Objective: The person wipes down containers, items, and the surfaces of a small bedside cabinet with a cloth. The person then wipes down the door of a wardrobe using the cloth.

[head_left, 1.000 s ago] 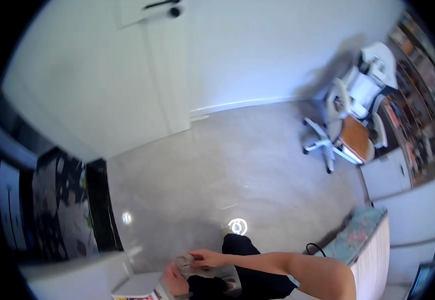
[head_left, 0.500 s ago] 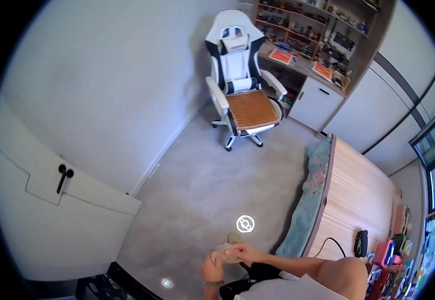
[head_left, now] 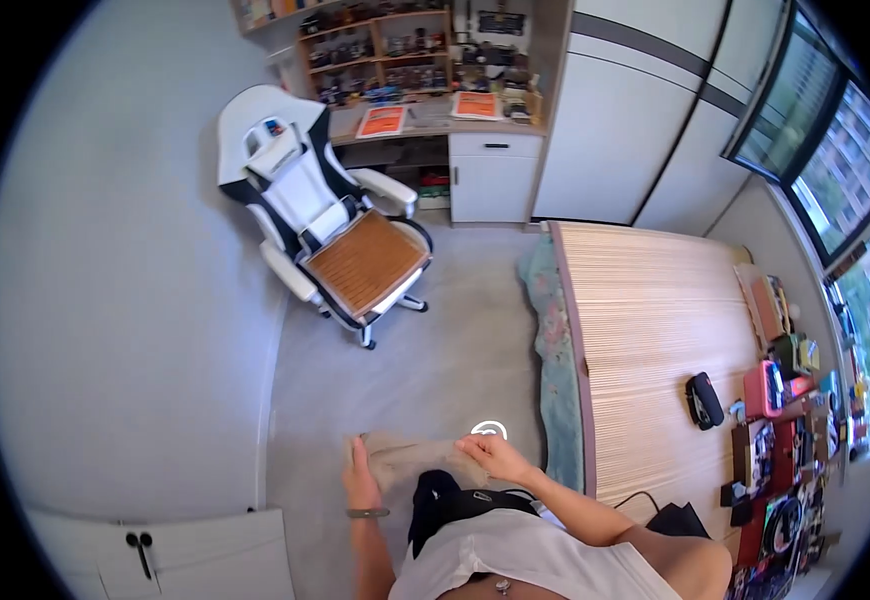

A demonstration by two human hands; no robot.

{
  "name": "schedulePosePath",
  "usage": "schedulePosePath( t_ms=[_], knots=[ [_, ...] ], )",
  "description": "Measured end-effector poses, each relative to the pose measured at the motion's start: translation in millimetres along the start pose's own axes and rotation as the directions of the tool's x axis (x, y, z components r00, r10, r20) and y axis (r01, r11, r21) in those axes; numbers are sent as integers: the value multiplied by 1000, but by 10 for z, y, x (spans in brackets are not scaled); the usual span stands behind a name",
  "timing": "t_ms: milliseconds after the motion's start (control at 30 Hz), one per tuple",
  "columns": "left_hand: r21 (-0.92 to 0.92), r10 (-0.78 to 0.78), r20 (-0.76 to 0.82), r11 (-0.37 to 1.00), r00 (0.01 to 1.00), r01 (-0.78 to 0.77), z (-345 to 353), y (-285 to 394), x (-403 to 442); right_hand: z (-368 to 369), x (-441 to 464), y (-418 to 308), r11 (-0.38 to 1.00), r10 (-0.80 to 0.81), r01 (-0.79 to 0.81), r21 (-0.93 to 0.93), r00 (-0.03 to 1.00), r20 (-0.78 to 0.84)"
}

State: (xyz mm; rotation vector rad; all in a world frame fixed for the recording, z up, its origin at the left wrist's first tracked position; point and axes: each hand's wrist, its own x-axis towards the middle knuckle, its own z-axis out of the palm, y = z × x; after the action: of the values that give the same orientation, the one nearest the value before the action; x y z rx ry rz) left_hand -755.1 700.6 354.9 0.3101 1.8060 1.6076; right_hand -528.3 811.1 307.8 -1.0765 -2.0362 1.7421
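A thin beige cloth [head_left: 413,463] is stretched between my two hands at waist height, above the grey floor. My left hand [head_left: 360,480] grips its left end, with the thumb pointing up and a band around the wrist. At the other end, my right hand [head_left: 495,457] pinches the cloth's upper right corner between thumb and fingers. The cloth is slightly blurred, so its exact kind is hard to tell. Just below it are my dark shorts and white top.
On the right stands a bed with a bamboo mat [head_left: 655,320], a black case [head_left: 703,400] and many boxed items along the window. A white gaming chair [head_left: 335,230] stands ahead left, beside a desk [head_left: 425,122] with shelves. A white door [head_left: 205,560] is at lower left.
The cloth was bunched between my close hands; now they are apart and it is spread out. My view has turned right, bringing more of the bed and window in.
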Motion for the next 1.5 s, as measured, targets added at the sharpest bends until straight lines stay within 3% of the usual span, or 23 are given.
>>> schedulePosePath(
  t_ms=[67, 133, 200, 267, 300, 333, 367, 400, 467, 500, 533, 600, 767, 833, 933, 967, 1133, 1233, 1367, 1400, 1433, 1467, 1500],
  knots=[
    [-69, -86, 204, 992, 975, 102, 314, 93, 315, -266, 97, -30, 996, 85, -84, 26, 994, -71],
    [50, -35, 244, 998, 969, 23, 631, 134, 632, -480, 269, 66, 930, 294, -251, 267, 946, -137],
    [158, 24, 294, 985, 955, -74, 957, 296, 973, -655, 555, 123, 941, 211, -149, 303, 960, -182],
    [439, -148, 399, 897, 905, -48, 1271, 579, 1250, -859, 873, 4, 943, 130, -49, 330, 965, -229],
    [527, -208, 429, 848, 879, -57, 1422, 686, 1399, -1022, 1053, -218, 833, 212, -100, 544, 966, -148],
    [579, -174, 621, 759, 764, -298, 1609, 769, 1558, -1190, 1240, -370, 677, 267, -149, 721, 962, -53],
    [576, -175, 710, 702, 682, -420, 1856, 904, 1661, -1347, 1425, -409, 571, 196, -123, 811, 981, 11],
    [543, -173, 789, 645, 590, -537, 2104, 1045, 1760, -1528, 1649, -303, 575, 201, -114, 810, 980, -5],
    [-27, 197, 968, 695, 154, -719, 2640, 1277, 1874, -1819, 2031, 3, 34, -351, -112, 993, 929, 117],
    [-50, 91, 996, 612, 7, -789, 2858, 1373, 1957, -1950, 1972, -513, 197, 203, 3, 980, 978, -44],
    [-93, -32, 991, 525, -128, -846, 3054, 1440, 2031, -2048, 2142, -386, 242, 215, 118, 963, 961, -172],
    [-180, -99, 968, 367, -231, -912, 3424, 1517, 2134, -2307, 2204, -362, -62, 246, 237, 969, 945, -216],
    [-271, -227, 904, 347, -361, -898, 4305, 1531, 2619, -2939, 2587, -362, -105, 291, 370, 923, 899, -328],
    [-278, -238, 895, 365, -377, -889, 4659, 1487, 2857, -3242, 2802, -199, -261, 214, 391, 882, 915, -342],
    [-271, -240, 890, 403, -387, -874, 5239, 1439, 3206, -3816, 3197, -24, -164, 279, 457, 874, 872, -403],
    [-266, -233, 893, 420, -386, -868, 5484, 1472, 3336, -4079, 3363, 40, -236, 285, 468, 852, 871, -400],
    [-244, -67, 951, 438, -302, -866, 6516, 1787, 3869, -5478, 4128, -56, -182, 150, 481, 857, 875, -460],
    [-85, 24, 995, 661, -92, -746, 6884, 2023, 4146, -6192, 4650, 14, -126, 10, 482, 867, 875, -484],
    [13, 24, 999, 720, 43, -694, 7283, 2128, 4610, -7092, 5350, -54, -90, 44, 568, 818, 823, -566],
    [4, 29, 999, 715, 35, -699, 7370, 2107, 4752, -7333, 5495, -196, 57, 55, 649, 759, 757, -652],
    [112, -94, 994, 718, 64, -687, 7475, 2093, 4900, -7604, 5646, -317, 204, 50, 710, 674, 680, -732],
    [222, -219, 971, 705, 91, -673, 7588, 2077, 5052, -7885, 5802, -417, 663, 28, 623, 415, 533, -846],
    [194, -181, 979, 699, 93, -688, 7684, 2046, 5190, -8127, 5963, -542, 541, 75, 708, 454, 497, -864]
  ],
)
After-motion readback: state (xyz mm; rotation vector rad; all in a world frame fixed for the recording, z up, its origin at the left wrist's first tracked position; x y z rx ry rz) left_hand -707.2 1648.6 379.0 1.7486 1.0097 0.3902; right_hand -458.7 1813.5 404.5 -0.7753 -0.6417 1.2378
